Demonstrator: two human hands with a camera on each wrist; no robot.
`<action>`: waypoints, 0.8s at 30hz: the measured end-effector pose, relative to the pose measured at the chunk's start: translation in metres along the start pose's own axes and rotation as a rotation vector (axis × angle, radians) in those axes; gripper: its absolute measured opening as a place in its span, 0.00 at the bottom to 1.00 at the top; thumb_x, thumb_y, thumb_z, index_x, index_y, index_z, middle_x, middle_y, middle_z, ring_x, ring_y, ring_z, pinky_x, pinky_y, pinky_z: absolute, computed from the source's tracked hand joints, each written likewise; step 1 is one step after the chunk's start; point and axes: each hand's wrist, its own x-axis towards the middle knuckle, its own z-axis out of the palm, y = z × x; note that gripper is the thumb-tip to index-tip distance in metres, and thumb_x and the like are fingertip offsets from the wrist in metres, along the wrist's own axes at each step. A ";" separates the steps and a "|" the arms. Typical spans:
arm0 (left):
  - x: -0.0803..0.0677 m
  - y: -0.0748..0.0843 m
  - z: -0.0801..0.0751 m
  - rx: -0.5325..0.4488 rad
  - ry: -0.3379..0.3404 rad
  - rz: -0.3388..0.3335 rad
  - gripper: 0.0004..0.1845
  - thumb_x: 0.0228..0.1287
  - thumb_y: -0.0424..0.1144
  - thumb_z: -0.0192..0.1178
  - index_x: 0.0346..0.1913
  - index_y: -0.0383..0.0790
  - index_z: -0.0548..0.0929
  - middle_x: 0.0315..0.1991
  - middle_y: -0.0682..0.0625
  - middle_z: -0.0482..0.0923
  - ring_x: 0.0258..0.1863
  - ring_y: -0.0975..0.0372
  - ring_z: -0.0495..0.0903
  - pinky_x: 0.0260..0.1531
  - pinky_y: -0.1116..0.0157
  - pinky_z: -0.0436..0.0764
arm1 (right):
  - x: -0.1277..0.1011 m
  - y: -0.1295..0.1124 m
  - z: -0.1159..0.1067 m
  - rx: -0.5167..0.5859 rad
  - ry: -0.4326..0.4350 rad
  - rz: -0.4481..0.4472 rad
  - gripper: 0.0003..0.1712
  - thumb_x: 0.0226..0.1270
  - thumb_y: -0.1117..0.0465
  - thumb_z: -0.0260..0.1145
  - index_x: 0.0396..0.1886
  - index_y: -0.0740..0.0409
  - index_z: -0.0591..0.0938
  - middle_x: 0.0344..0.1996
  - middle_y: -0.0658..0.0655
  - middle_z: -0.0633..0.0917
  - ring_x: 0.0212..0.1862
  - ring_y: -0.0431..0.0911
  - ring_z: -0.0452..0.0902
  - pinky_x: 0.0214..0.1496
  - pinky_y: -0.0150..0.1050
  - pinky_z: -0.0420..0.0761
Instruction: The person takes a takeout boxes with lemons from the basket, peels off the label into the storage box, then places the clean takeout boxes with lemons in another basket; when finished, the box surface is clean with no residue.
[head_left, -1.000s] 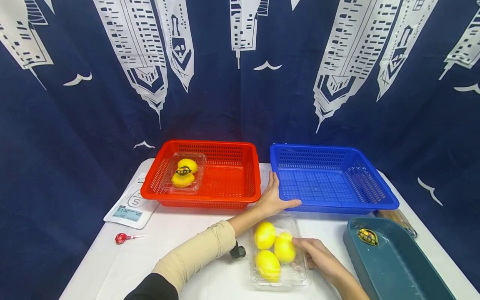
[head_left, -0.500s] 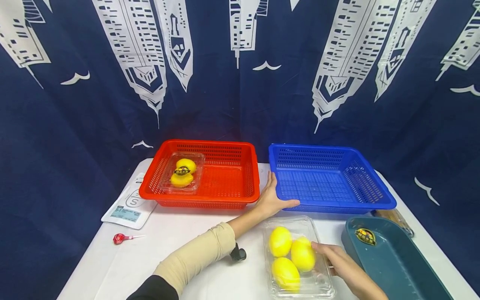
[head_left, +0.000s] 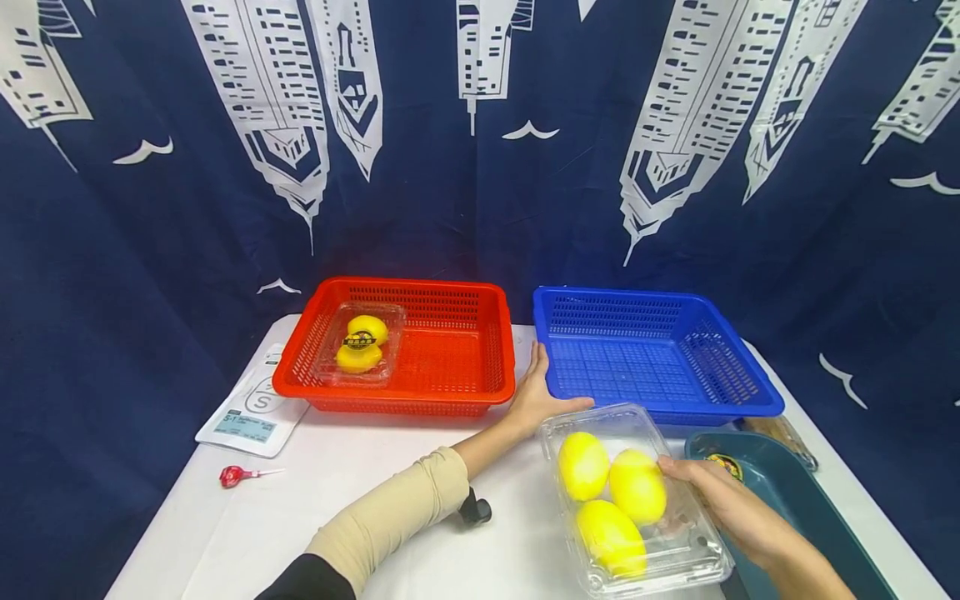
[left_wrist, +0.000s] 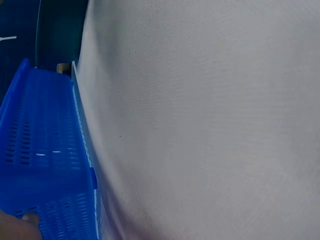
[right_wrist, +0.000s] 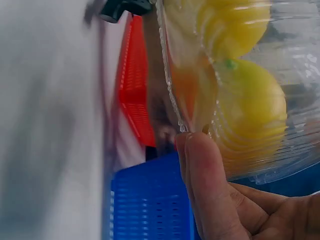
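The right hand (head_left: 720,500) grips one clear clamshell (head_left: 637,500) holding three lemons (head_left: 636,486), fingers curled round its right edge. The left hand (head_left: 542,398) rests flat, fingers straight, against the blue basket (head_left: 652,354); the red basket (head_left: 405,350) holds one two-lemon pack (head_left: 358,343).

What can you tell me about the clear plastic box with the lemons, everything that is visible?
The clear plastic box is a thin, ribbed, transparent clamshell holding three yellow lemons. Its lid looks closed. It sits tilted near the table's front edge, before the blue basket and beside the teal tray. The right hand holds its right side, thumb on the rim.
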 end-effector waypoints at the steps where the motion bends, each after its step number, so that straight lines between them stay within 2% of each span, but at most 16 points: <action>1: 0.001 0.000 -0.001 0.014 0.004 0.017 0.64 0.46 0.52 0.76 0.78 0.38 0.43 0.80 0.46 0.36 0.78 0.51 0.49 0.76 0.53 0.57 | 0.001 -0.003 -0.003 -0.029 0.022 0.013 0.30 0.80 0.52 0.38 0.55 0.69 0.78 0.56 0.64 0.81 0.63 0.58 0.73 0.65 0.56 0.75; 3: 0.002 0.000 -0.002 0.037 -0.003 0.038 0.64 0.47 0.51 0.76 0.77 0.35 0.43 0.80 0.45 0.36 0.78 0.50 0.49 0.76 0.55 0.56 | 0.002 -0.008 -0.009 -0.061 0.058 0.041 0.32 0.79 0.50 0.39 0.62 0.72 0.72 0.67 0.73 0.68 0.72 0.68 0.55 0.69 0.71 0.59; 5: 0.002 -0.001 -0.004 0.060 -0.008 0.065 0.62 0.49 0.49 0.75 0.77 0.32 0.43 0.80 0.43 0.36 0.77 0.50 0.50 0.76 0.56 0.56 | 0.003 -0.013 -0.015 -0.076 0.075 0.054 0.34 0.79 0.48 0.38 0.66 0.73 0.68 0.72 0.76 0.57 0.74 0.74 0.40 0.64 0.80 0.48; 8: 0.001 -0.002 -0.005 0.039 -0.024 0.083 0.61 0.50 0.47 0.73 0.76 0.31 0.42 0.80 0.42 0.35 0.77 0.50 0.48 0.76 0.57 0.53 | 0.006 -0.019 -0.025 -0.087 0.056 0.046 0.36 0.79 0.48 0.37 0.71 0.74 0.60 0.75 0.76 0.47 0.74 0.75 0.32 0.63 0.81 0.43; 13: 0.002 -0.006 -0.001 0.000 -0.014 0.050 0.61 0.50 0.46 0.73 0.77 0.36 0.42 0.80 0.47 0.35 0.78 0.52 0.46 0.77 0.57 0.53 | 0.013 -0.025 -0.041 -0.137 0.082 0.024 0.37 0.80 0.47 0.36 0.69 0.74 0.63 0.74 0.75 0.52 0.75 0.72 0.38 0.65 0.80 0.47; 16: 0.002 -0.007 0.001 -0.001 -0.002 0.029 0.61 0.49 0.46 0.74 0.78 0.39 0.42 0.80 0.49 0.35 0.78 0.52 0.46 0.76 0.56 0.54 | 0.017 -0.026 -0.051 -0.135 0.104 0.021 0.37 0.79 0.47 0.37 0.70 0.75 0.60 0.73 0.76 0.53 0.74 0.72 0.39 0.66 0.79 0.47; 19: 0.001 -0.006 0.001 -0.030 0.009 0.024 0.62 0.48 0.48 0.74 0.78 0.39 0.42 0.80 0.49 0.36 0.78 0.52 0.47 0.76 0.55 0.54 | 0.020 -0.028 -0.063 -0.122 0.116 0.012 0.38 0.79 0.47 0.38 0.72 0.76 0.55 0.75 0.76 0.46 0.74 0.74 0.33 0.65 0.81 0.39; 21: 0.000 -0.005 0.001 -0.052 0.010 0.019 0.64 0.47 0.50 0.75 0.78 0.40 0.41 0.80 0.50 0.35 0.78 0.52 0.47 0.76 0.54 0.55 | 0.021 -0.031 -0.074 -0.137 0.124 0.007 0.39 0.79 0.47 0.38 0.72 0.76 0.52 0.75 0.77 0.44 0.73 0.75 0.33 0.64 0.81 0.39; 23: -0.001 -0.004 0.002 -0.077 0.013 0.011 0.66 0.45 0.52 0.76 0.78 0.41 0.41 0.80 0.51 0.35 0.78 0.53 0.47 0.76 0.54 0.55 | 0.023 -0.035 -0.084 -0.186 0.134 0.004 0.40 0.79 0.45 0.36 0.73 0.75 0.52 0.74 0.77 0.47 0.72 0.73 0.43 0.65 0.79 0.49; 24: -0.001 -0.003 0.002 -0.086 0.013 0.005 0.66 0.45 0.52 0.76 0.78 0.42 0.41 0.80 0.52 0.35 0.79 0.53 0.47 0.76 0.53 0.55 | 0.023 -0.037 -0.090 -0.196 0.138 0.010 0.40 0.79 0.44 0.36 0.73 0.74 0.52 0.73 0.76 0.53 0.70 0.70 0.53 0.67 0.75 0.57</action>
